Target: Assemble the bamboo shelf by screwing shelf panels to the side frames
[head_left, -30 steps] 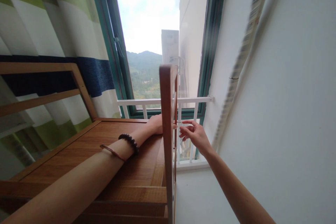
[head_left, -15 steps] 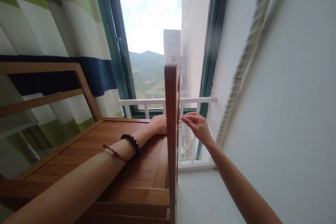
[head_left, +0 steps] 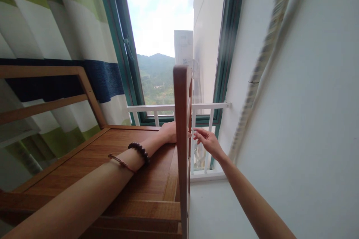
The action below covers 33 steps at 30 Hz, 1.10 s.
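A wooden shelf unit (head_left: 131,164) stands before a window, its upright side post (head_left: 181,119) in the middle of the view. My left hand (head_left: 168,133) reaches across the shelf board to the post; the post hides its fingers. A dark bead bracelet (head_left: 139,151) and a thin red cord circle that wrist. My right hand (head_left: 206,141) is on the outer side of the post. Its thumb and fingers pinch something thin, too small to name, right at the post's edge.
A striped green, white and blue curtain (head_left: 56,30) hangs at the left. The teal window frame (head_left: 228,44) and a white guard rail (head_left: 207,106) lie behind the shelf. A white wall (head_left: 308,119) with a striped cord fills the right.
My right hand dropped slightly and drew in closer to the post, still pinched. My left arm has stayed on the shelf board. The view shifted a little.
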Each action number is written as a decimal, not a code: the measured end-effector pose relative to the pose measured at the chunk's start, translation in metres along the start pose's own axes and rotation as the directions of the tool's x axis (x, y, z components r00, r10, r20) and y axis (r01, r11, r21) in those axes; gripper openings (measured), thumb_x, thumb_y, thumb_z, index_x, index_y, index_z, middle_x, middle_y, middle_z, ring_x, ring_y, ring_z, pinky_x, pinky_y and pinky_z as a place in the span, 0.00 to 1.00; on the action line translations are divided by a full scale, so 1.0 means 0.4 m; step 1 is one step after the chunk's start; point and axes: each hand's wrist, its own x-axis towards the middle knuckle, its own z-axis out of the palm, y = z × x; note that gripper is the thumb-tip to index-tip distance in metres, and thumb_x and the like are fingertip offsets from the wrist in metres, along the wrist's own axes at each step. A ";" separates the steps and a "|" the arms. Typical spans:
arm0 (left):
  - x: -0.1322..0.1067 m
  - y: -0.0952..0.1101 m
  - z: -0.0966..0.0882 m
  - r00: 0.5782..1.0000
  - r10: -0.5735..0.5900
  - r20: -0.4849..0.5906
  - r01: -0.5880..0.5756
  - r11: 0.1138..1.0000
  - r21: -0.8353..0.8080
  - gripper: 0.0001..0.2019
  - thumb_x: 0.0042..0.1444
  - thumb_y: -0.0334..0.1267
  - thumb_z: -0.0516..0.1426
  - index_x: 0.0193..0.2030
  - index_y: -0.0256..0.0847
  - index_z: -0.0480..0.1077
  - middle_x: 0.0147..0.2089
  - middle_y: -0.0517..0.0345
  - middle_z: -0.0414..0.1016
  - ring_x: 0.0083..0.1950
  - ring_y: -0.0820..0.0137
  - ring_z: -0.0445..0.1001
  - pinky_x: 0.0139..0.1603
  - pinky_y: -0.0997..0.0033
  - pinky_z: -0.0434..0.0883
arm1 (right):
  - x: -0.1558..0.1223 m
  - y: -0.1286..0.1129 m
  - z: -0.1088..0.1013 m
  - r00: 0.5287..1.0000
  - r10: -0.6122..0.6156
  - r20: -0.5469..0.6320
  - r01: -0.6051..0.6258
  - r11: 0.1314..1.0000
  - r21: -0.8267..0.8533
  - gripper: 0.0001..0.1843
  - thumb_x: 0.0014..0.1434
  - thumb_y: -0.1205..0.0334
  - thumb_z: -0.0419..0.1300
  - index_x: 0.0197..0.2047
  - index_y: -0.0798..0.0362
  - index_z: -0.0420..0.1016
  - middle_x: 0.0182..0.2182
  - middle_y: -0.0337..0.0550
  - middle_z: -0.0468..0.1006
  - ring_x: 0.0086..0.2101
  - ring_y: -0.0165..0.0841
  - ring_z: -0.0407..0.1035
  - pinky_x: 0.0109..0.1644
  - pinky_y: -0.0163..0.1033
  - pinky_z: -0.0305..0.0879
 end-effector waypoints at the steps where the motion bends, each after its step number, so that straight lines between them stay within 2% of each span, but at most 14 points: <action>1: 0.000 0.000 0.000 1.000 0.002 -0.002 -0.002 1.000 0.002 0.22 0.51 0.57 0.51 0.35 0.41 0.73 0.37 0.51 0.76 0.38 0.62 0.74 0.36 0.71 0.68 | -0.011 -0.001 -0.001 1.000 -0.021 0.001 0.021 0.998 -0.054 0.19 0.51 0.52 0.61 0.42 0.56 0.77 0.36 0.46 0.76 0.32 0.30 0.71 0.29 0.34 0.68; 4: -0.001 0.000 0.000 1.000 0.004 -0.022 -0.004 1.000 -0.002 0.20 0.52 0.56 0.51 0.35 0.42 0.74 0.37 0.52 0.77 0.38 0.63 0.74 0.37 0.72 0.68 | -0.038 -0.012 -0.002 0.999 -0.028 0.021 0.031 0.990 -0.140 0.18 0.52 0.49 0.60 0.37 0.56 0.77 0.35 0.47 0.76 0.31 0.30 0.70 0.26 0.33 0.67; 7: -0.001 -0.001 0.000 1.000 -0.001 -0.019 0.000 1.000 -0.007 0.20 0.51 0.56 0.51 0.36 0.43 0.74 0.36 0.53 0.77 0.37 0.64 0.74 0.36 0.72 0.68 | -0.059 -0.035 0.002 0.999 -0.010 0.042 0.015 0.992 -0.127 0.21 0.52 0.51 0.60 0.45 0.56 0.73 0.27 0.42 0.76 0.27 0.30 0.71 0.26 0.34 0.67; 9: -0.001 -0.001 0.000 1.000 0.005 -0.011 -0.005 1.000 -0.012 0.21 0.50 0.57 0.52 0.36 0.42 0.74 0.36 0.53 0.77 0.38 0.63 0.74 0.37 0.72 0.68 | -0.069 -0.058 0.006 0.999 -0.019 0.032 0.022 0.995 -0.095 0.24 0.51 0.52 0.62 0.49 0.55 0.69 0.25 0.40 0.76 0.27 0.31 0.72 0.26 0.34 0.68; 13: 0.000 -0.001 0.000 1.000 0.021 -0.015 -0.022 0.999 -0.031 0.22 0.50 0.58 0.52 0.37 0.43 0.74 0.38 0.52 0.77 0.39 0.63 0.74 0.38 0.72 0.68 | -0.080 -0.105 0.016 0.998 -0.046 0.038 0.047 0.998 -0.045 0.20 0.53 0.54 0.60 0.47 0.55 0.69 0.27 0.41 0.77 0.28 0.31 0.73 0.27 0.35 0.69; 18: -0.001 -0.002 0.002 1.000 0.018 -0.022 -0.019 1.000 -0.022 0.23 0.50 0.59 0.52 0.36 0.42 0.74 0.38 0.51 0.77 0.39 0.62 0.74 0.38 0.71 0.68 | -0.080 -0.135 0.022 0.993 -0.116 0.033 0.118 0.988 -0.094 0.14 0.55 0.58 0.58 0.44 0.54 0.74 0.35 0.46 0.79 0.37 0.34 0.73 0.36 0.38 0.71; 21: -0.004 -0.001 -0.001 1.000 0.008 -0.018 -0.009 1.000 -0.010 0.23 0.50 0.60 0.51 0.36 0.41 0.74 0.37 0.51 0.76 0.39 0.62 0.74 0.38 0.71 0.68 | -0.062 -0.142 0.016 0.983 -0.184 0.024 0.185 0.961 -0.204 0.15 0.54 0.54 0.60 0.41 0.53 0.76 0.36 0.45 0.79 0.34 0.33 0.73 0.38 0.39 0.70; 25: -0.012 0.007 -0.010 1.000 0.009 -0.015 -0.009 1.000 -0.007 0.23 0.51 0.59 0.51 0.38 0.43 0.73 0.38 0.53 0.76 0.39 0.62 0.73 0.39 0.70 0.68 | -0.001 -0.148 0.000 0.953 -0.301 -0.020 0.280 0.908 -0.311 0.15 0.54 0.50 0.60 0.33 0.53 0.79 0.32 0.45 0.76 0.30 0.31 0.70 0.31 0.35 0.68; 29: -0.012 0.009 -0.010 1.000 0.008 -0.007 -0.008 1.000 0.001 0.23 0.50 0.59 0.51 0.37 0.42 0.73 0.37 0.53 0.76 0.38 0.63 0.73 0.39 0.71 0.67 | 0.070 -0.139 -0.008 0.969 -0.239 -0.069 0.219 0.950 -0.223 0.18 0.50 0.49 0.62 0.36 0.55 0.76 0.28 0.43 0.74 0.27 0.31 0.70 0.21 0.32 0.63; 31: -0.007 0.003 -0.005 1.000 0.010 -0.015 -0.010 1.000 0.003 0.23 0.50 0.60 0.52 0.36 0.42 0.73 0.36 0.53 0.76 0.37 0.64 0.73 0.38 0.71 0.67 | 0.094 -0.122 -0.005 0.980 -0.192 -0.057 0.183 0.973 -0.140 0.20 0.48 0.49 0.63 0.40 0.54 0.72 0.25 0.40 0.72 0.25 0.31 0.69 0.19 0.31 0.62; 33: 0.000 -0.004 0.003 1.000 0.005 -0.021 -0.005 1.000 0.001 0.23 0.49 0.59 0.52 0.35 0.41 0.73 0.34 0.53 0.75 0.36 0.64 0.73 0.37 0.71 0.67 | 0.107 -0.096 0.001 0.984 -0.175 -0.033 0.172 0.981 -0.093 0.19 0.49 0.49 0.62 0.38 0.54 0.71 0.25 0.38 0.71 0.23 0.30 0.69 0.18 0.31 0.62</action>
